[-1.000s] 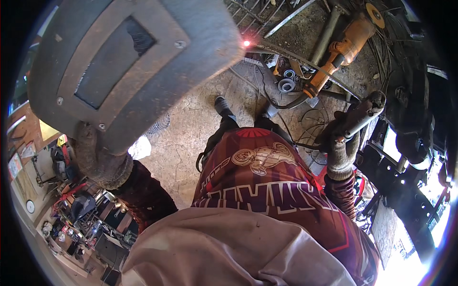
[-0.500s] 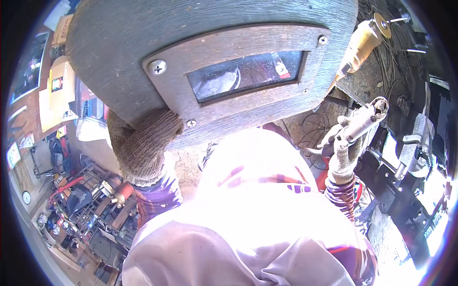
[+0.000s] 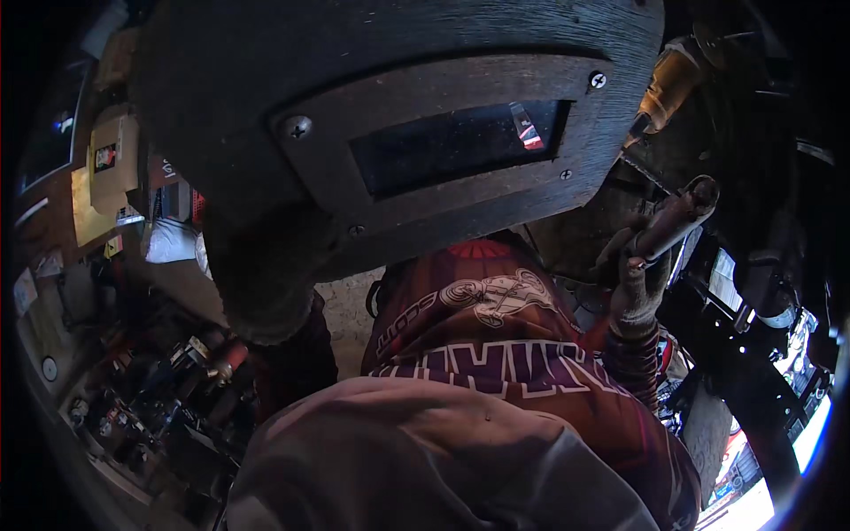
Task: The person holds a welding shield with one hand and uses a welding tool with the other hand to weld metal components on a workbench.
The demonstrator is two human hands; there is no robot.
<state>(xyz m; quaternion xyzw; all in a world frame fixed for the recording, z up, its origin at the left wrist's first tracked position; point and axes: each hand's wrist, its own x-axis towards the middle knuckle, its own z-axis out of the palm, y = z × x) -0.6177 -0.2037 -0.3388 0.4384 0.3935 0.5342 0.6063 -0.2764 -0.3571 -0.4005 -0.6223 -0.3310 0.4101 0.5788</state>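
A dark welding shield (image 3: 505, 66) with a screwed-on frame and a narrow glass window (image 3: 443, 150) fills the upper middle. My left hand (image 3: 270, 274), in a knitted glove and deep shadow, is closed at the shield's lower left edge; part of its fingers is hidden. To the right, my right hand (image 3: 636, 296), also gloved, is closed round a welding electrode holder (image 3: 677, 219). The holder tilts up and to the right, its round end away from me. Whether a rod sits in it I cannot tell.
An angle grinder (image 3: 670, 88) with a yellowish body lies at the upper right, beyond the shield. Dark metal framework stands on the right. Cardboard boxes (image 3: 115, 159) and a white bag (image 3: 173, 241) are at left, above cluttered tools (image 3: 177, 389).
The bright glare over my shirt and the shield is gone, and the scene is much darker. Both hands, the shield and the electrode holder stay nearly in place.
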